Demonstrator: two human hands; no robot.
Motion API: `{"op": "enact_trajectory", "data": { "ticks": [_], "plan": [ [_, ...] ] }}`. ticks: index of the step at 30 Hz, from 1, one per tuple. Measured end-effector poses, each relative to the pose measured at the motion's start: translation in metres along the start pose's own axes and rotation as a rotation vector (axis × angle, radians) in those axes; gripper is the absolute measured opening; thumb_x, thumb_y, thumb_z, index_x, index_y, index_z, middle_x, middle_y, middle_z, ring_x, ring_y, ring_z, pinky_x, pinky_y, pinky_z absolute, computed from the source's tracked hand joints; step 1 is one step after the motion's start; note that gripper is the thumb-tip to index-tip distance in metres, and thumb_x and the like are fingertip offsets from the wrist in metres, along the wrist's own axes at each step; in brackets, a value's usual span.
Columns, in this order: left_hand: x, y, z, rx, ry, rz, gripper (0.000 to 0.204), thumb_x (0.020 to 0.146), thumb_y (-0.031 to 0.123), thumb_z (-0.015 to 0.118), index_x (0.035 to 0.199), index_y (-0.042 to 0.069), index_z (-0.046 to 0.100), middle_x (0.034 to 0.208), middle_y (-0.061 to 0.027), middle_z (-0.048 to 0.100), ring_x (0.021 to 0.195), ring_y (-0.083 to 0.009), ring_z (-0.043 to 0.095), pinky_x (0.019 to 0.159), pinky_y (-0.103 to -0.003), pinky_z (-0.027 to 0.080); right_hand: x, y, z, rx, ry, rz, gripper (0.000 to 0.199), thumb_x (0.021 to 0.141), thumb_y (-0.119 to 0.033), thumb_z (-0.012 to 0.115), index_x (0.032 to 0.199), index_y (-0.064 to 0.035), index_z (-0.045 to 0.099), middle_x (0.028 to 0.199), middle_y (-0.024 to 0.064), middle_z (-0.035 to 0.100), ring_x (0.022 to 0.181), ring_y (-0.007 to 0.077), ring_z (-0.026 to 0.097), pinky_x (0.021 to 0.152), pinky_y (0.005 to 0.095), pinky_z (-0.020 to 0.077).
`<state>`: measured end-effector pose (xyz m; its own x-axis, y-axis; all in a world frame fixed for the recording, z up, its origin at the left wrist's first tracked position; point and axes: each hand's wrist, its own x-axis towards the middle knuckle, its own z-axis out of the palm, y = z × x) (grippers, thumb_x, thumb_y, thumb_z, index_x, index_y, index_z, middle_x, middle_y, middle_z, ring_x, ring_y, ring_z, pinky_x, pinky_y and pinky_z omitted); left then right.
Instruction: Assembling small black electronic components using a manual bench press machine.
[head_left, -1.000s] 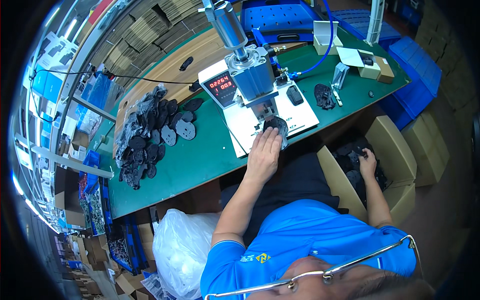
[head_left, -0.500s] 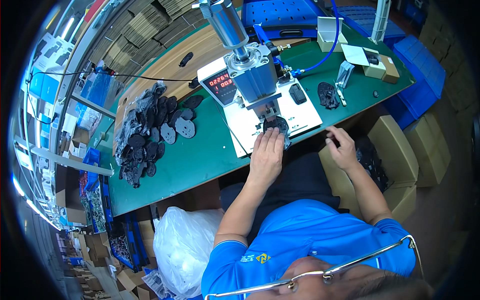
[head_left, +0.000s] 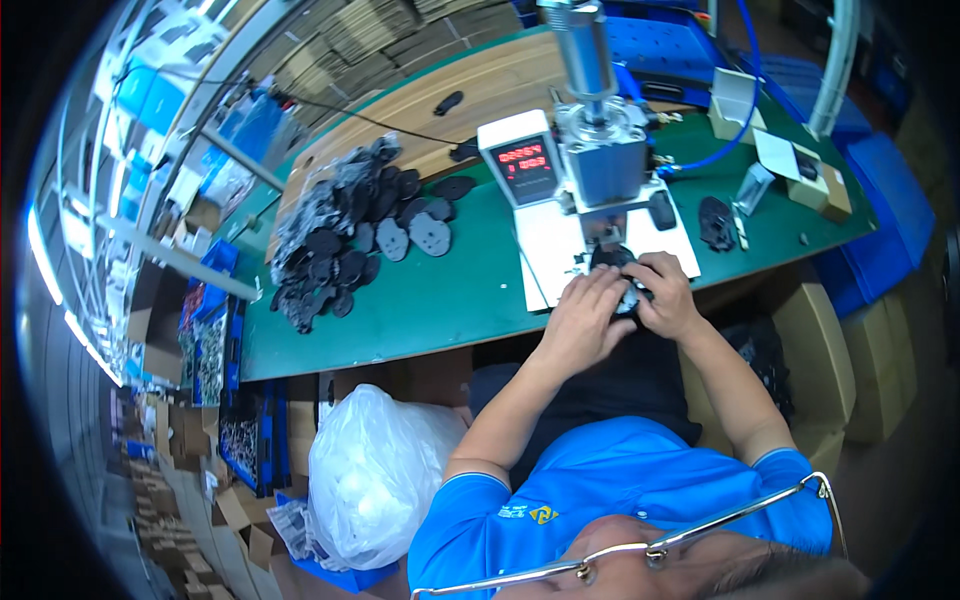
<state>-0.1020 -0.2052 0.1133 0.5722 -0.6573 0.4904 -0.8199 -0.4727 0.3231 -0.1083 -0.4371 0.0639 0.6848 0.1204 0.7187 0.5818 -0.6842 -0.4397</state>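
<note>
Though part-hidden, blk rounded part, L hand & R hand on it, grips unclear.

Left hand and right hand — close together, palms down.

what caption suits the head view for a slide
Left hand and right hand at a dark part beneath a benchtop press.

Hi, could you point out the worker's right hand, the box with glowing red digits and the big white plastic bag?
Right hand [head_left: 668, 297]: head view, on the back of the hand.
Box with red digits [head_left: 524, 167]: head view, on its front panel.
White plastic bag [head_left: 375, 480]: head view, on its crumpled middle.
</note>
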Motion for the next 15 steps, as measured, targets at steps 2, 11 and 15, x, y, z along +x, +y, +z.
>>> {"op": "enact_trajectory", "data": {
  "ticks": [2,11,15],
  "plan": [
    [-0.007,-0.016,-0.013,-0.087,0.029,0.033,0.064,0.099,0.030,0.089,0.150,0.001,0.065,0.155,-0.0218,0.069,0.148,-0.0425,0.064,0.124,-0.054,0.049,-0.002,0.001,0.003,0.000,0.031,0.027,0.045,0.074,-0.004,0.079,0.119,-0.0070,0.081,0.116,0.0177,0.072,0.109,0.0411,0.070,0.097,0.0518,0.0547],
    [-0.031,-0.243,-0.091,0.540,0.614,-0.928,0.097,0.096,0.047,0.091,0.168,-0.002,0.050,0.146,-0.0286,0.071,0.143,-0.0491,0.061,0.118,-0.057,0.053,0.006,-0.009,0.010,0.014,0.071,0.014,0.041,0.071,-0.001,0.078,0.111,-0.0074,0.080,0.110,0.0150,0.071,0.102,0.0398,0.069,0.091,0.0492,0.0551],
    [-0.011,-0.266,-0.102,0.341,0.412,-1.249,0.108,0.092,0.047,0.095,0.173,-0.003,0.043,0.151,-0.0308,0.070,0.144,-0.0489,0.064,0.122,-0.057,0.053,0.006,-0.007,0.007,0.011,0.086,0.024,0.039,0.072,-0.001,0.079,0.111,-0.0073,0.081,0.110,0.0150,0.071,0.101,0.0395,0.069,0.091,0.0485,0.0549]
  ]
}}
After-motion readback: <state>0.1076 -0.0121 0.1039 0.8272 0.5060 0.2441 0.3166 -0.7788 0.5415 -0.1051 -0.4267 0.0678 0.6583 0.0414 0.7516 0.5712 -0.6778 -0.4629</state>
